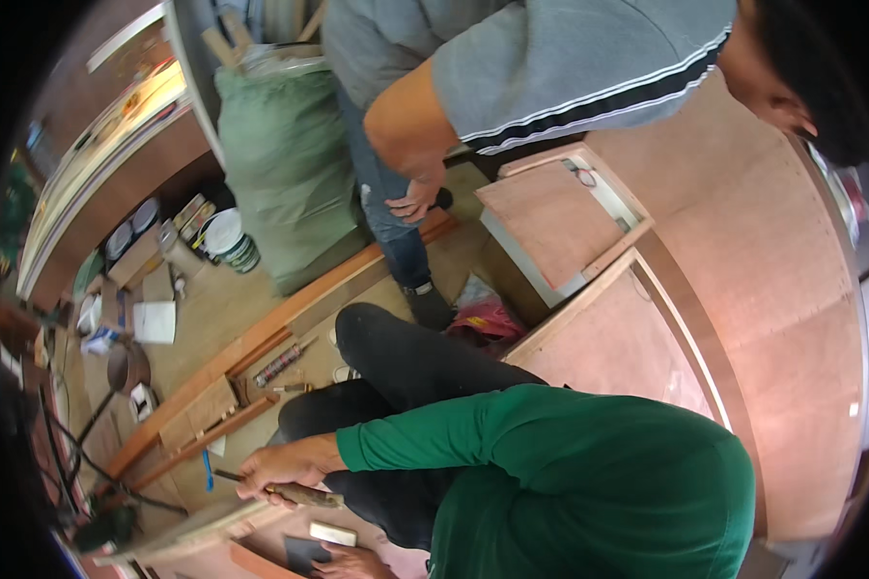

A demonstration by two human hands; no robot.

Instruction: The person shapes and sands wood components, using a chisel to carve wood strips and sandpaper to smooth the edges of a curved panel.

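Observation:
My right hand [285,471], at the end of a green sleeve, is closed around a slim tool [307,496]. One end of the tool is thin and dark, and the other is wider and brown; its exact kind is unclear. Close to the lower edge my left hand [352,562] lies with its fingers stretched over a dark grey flat piece [304,554]. A pale, rounded block [333,533] sits just beside those fingers. Beneath both hands is a light wooden panel [270,526], with a reddish-brown strip [256,560] on it. My wrist and the frame edge hide part of the left hand.
A co-worker in a grey shirt [570,72] bends over a wooden box frame [637,222]. A green sack [285,164], a white-lidded bucket [230,236], a sealant tube [282,362] and long wooden beams [290,299] lie around. Large plywood panels [763,280] stand at right.

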